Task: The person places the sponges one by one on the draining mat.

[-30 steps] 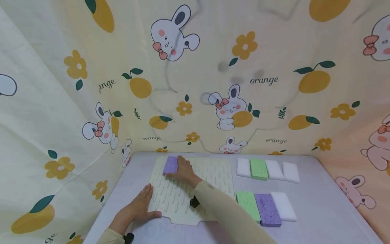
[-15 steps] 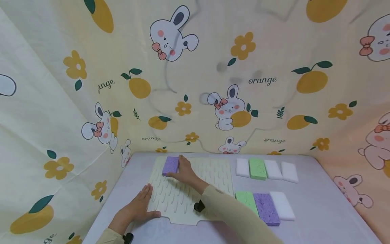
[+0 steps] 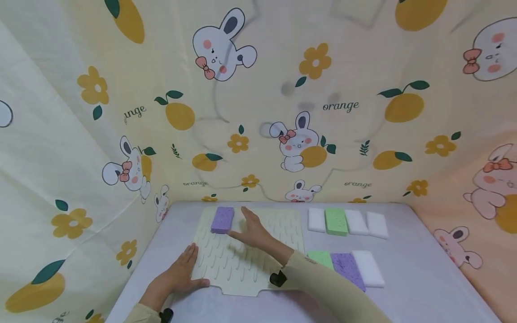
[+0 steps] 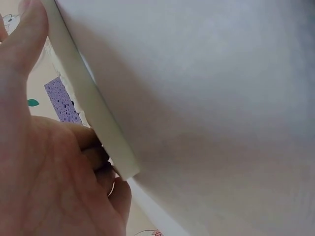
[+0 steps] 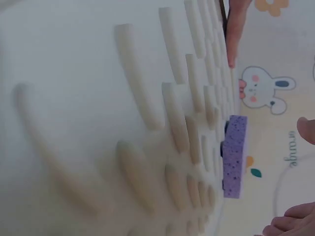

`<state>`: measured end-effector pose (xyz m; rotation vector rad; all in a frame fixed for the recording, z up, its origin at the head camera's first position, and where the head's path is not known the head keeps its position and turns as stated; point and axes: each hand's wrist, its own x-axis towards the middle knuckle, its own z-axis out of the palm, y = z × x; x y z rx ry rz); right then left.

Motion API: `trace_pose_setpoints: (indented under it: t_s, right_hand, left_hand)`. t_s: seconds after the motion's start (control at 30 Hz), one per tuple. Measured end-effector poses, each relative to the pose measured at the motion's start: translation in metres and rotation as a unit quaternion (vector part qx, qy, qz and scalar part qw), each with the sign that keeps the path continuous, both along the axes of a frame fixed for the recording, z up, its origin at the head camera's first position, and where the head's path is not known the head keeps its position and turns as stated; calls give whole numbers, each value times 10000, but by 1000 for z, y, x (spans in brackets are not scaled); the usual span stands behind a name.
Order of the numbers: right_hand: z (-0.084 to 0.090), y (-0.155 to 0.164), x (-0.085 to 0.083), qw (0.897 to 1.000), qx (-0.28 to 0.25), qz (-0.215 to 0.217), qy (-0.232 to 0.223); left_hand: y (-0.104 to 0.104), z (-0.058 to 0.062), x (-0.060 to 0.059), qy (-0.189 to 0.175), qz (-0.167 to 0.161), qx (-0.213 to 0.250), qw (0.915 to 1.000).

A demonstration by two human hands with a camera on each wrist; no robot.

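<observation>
A cream draining mat (image 3: 238,283) with raised ridges lies on the table. On its far left corner rests a purple sponge (image 3: 222,220), whose pitted side shows in the right wrist view (image 5: 235,157). Just right of the sponge, my right hand (image 3: 258,233) is over the mat, thumb and fingers spread, with a gap between them and the sponge. My left hand (image 3: 177,274) lies at the mat's near left corner. Its straight fingers rest along the left side and its thumb touches the front edge. The left wrist view shows the mat's thick edge (image 4: 93,103) against that hand.
Right of the mat, a back row holds a green sponge (image 3: 336,222) among white sponges (image 3: 316,220). A nearer row has a green sponge (image 3: 321,259), a purple sponge (image 3: 348,270) and a white sponge (image 3: 368,269), partly behind my right sleeve. A printed curtain (image 3: 250,152) encloses the table.
My right hand has let go of the purple sponge and drawn away to the right, leaving it on the mat. The left hand keeps its place; the head view has shifted slightly.
</observation>
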<state>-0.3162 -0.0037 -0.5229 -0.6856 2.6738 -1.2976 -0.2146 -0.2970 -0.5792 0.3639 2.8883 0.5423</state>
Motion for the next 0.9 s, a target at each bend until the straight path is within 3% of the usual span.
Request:
trace_pose_setpoints:
  t_s: [0.13,0.37,0.63,0.77,0.9]
  right_hand:
    - [4,16,8,10000,-57,30,-25]
    - [11,46,18,9999,-45,-1,142]
    - [16,84,31,9999,3,-124,-23]
    - [16,102,36,9996,17,-290,9]
    - [13,120,42,9993,55,-369,59]
  left_hand:
    - [0,-1,1,-31,35,-2,10000]
    - [5,13,9,-222,67,-12,9997]
    - [5,12,10,-109,24,91,9999]
    - [8,20,11,-175,3,157,9997]
    - [11,26,11,-245,53,-94,9996]
